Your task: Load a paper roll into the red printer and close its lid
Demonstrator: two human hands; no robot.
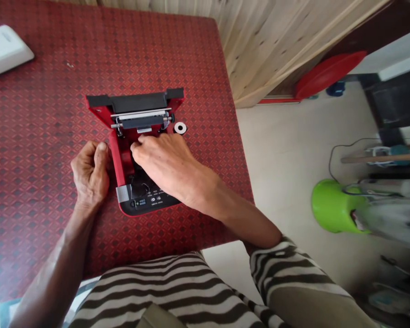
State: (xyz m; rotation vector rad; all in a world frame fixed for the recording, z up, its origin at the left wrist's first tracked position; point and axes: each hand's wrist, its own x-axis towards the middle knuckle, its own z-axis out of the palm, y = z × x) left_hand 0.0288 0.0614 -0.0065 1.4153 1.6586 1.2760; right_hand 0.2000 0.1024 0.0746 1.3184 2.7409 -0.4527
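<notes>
A red and black receipt printer point(118, 164) stands on the table with its lid point(136, 104) raised, showing a dark roller point(141, 122) on the lid's inner side. My right hand point(164, 152) reaches down into the printer's open bay. Its fingers are curled; the tips, and anything between them, are hidden. Beside the printer's left wall, my left hand point(90, 171) rests on the table in a closed fist, thumb on top, with nothing visible in it. A small white paper roll point(180, 128) with a dark core sits just right of the lid hinge.
The table point(54, 105) has a red patterned cover. At its far left lies a white box-shaped object point(7, 51). Wood-grain panelling point(259, 36) borders the back. On the floor to the right are a green bucket point(328, 207), a red basin point(328, 75) and a wooden stick point(379, 158).
</notes>
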